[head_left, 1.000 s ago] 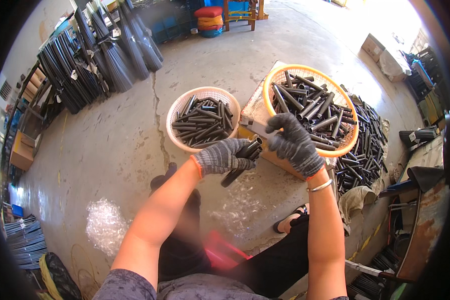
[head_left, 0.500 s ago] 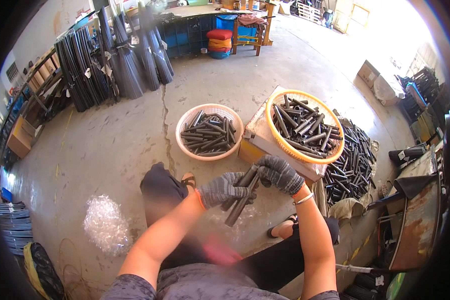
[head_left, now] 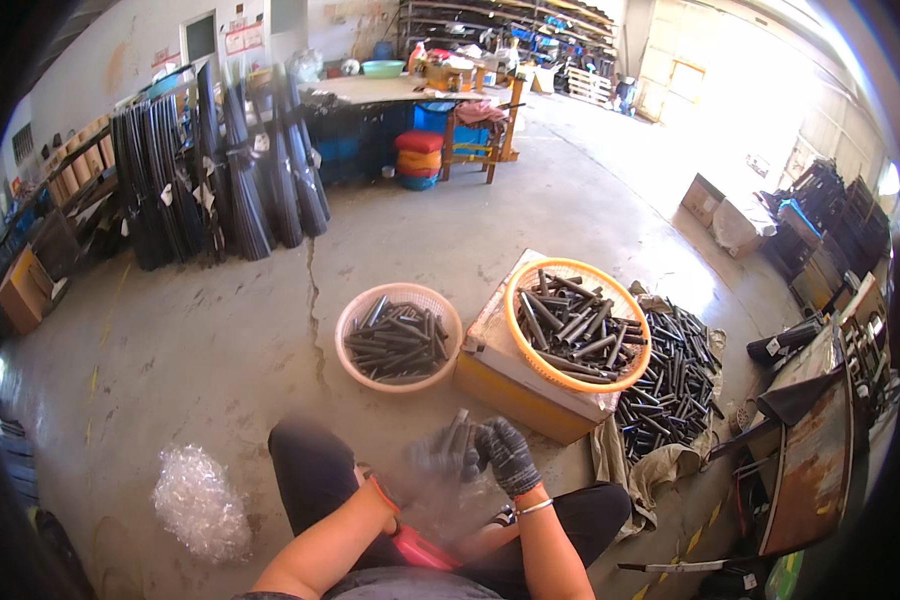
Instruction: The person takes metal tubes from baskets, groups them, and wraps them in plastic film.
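Observation:
Both my hands wear grey knit gloves with orange cuffs and meet above my lap. My left hand (head_left: pixel 425 465) is smeared by motion, its fingers closed round short black tubes (head_left: pixel 457 432) whose ends stick up. Right beside them, my right hand (head_left: pixel 507 457) has its fingers curled in; what they pinch, if anything, is hidden. Ahead on the floor, a pale pink basket (head_left: pixel 345 345) holds many similar tubes. An orange basket (head_left: pixel 642 362) with more tubes rests on a cardboard box (head_left: pixel 530 395) to its right.
Loose black tubes (head_left: pixel 675 370) lie heaped on cloth right of the box. Crumpled clear plastic (head_left: pixel 200 505) is on the floor at left. A pink object (head_left: pixel 420 548) sits by my lap. Bundled black rods (head_left: pixel 245 190) stand far left, near a worktable (head_left: pixel 390 92).
The view has tilted up, showing more of the far room. My hands stay together with the tubes, which now point upward; the left hand has become blurred.

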`<action>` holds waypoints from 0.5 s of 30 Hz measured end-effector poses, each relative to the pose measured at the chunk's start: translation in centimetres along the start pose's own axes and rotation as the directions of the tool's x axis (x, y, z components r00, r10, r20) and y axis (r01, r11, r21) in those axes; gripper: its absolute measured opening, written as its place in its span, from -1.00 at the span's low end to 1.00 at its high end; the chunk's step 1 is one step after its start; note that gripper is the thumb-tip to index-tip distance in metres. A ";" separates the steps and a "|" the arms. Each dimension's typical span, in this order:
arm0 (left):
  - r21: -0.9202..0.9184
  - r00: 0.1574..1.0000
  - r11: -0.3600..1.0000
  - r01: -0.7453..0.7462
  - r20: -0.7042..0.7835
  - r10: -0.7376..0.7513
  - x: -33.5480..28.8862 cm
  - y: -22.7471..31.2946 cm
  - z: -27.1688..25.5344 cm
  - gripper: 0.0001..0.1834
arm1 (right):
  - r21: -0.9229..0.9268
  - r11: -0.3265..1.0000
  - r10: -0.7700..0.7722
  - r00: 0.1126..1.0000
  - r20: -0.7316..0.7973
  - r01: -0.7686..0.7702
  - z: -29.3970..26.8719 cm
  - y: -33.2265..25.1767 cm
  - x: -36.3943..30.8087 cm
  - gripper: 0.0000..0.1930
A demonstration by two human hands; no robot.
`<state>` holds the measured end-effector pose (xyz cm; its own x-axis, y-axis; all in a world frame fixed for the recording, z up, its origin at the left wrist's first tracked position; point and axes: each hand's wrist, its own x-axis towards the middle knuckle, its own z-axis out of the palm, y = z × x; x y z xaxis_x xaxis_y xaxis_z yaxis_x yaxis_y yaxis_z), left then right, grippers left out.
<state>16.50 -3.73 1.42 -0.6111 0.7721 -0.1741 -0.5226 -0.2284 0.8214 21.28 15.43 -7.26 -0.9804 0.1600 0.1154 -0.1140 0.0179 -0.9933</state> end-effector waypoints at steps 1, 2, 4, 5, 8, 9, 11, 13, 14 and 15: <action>-0.026 0.999 1.000 -0.016 0.029 0.017 0.1 0.6 -0.2 -0.25 | -0.002 1.000 -0.009 1.000 0.019 0.009 0.1 -1.2 1.0 -0.85; -0.055 0.998 0.998 -0.029 0.050 0.032 0.2 1.0 -0.6 -0.18 | 0.003 1.000 0.003 0.999 0.042 -0.003 0.6 -2.0 2.0 -0.86; -0.058 0.995 0.998 -0.005 0.100 0.011 0.7 2.6 -0.6 -0.12 | 0.012 0.999 0.043 0.998 0.041 -0.044 1.3 -2.7 2.7 -0.85; -0.085 0.992 0.996 -0.017 0.122 0.028 1.2 3.1 -0.6 -0.10 | 0.005 0.999 0.033 0.999 0.040 -0.033 1.5 -3.0 3.0 -0.84; -0.138 0.995 0.989 -0.056 0.071 0.067 1.6 2.9 -0.9 -0.08 | 0.113 0.989 0.094 0.995 0.031 -0.097 2.0 -3.5 3.2 -0.85; -0.149 0.997 0.986 -0.069 0.034 0.075 1.7 2.9 -1.1 -0.07 | 0.084 0.995 0.059 0.998 0.021 -0.060 2.3 -3.7 3.1 -0.85; -0.189 0.995 0.980 -0.058 0.069 0.072 1.7 3.0 -1.5 -0.05 | 0.008 0.998 0.059 0.998 -0.010 -0.059 2.2 -4.3 3.0 -0.85; -0.206 0.996 0.978 -0.033 0.073 0.049 1.3 2.4 -2.2 0.00 | -0.116 0.985 0.127 0.992 0.009 -0.125 2.2 -4.5 3.1 -0.84; -0.196 0.995 0.980 -0.018 0.096 0.037 1.4 2.6 -2.3 -0.02 | -0.122 0.990 0.070 0.998 0.006 -0.069 2.3 -3.0 3.0 -0.84; -0.186 0.993 0.983 -0.002 0.118 0.025 1.6 2.9 -2.4 -0.03 | -0.128 0.992 0.013 1.000 0.003 -0.013 2.7 -0.2 2.9 -0.84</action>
<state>12.62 -4.54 2.20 -0.5494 0.8309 -0.0883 -0.6224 -0.3364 0.7067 18.05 13.26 -6.73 -0.9822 0.1577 0.1021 -0.0798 0.1420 -0.9866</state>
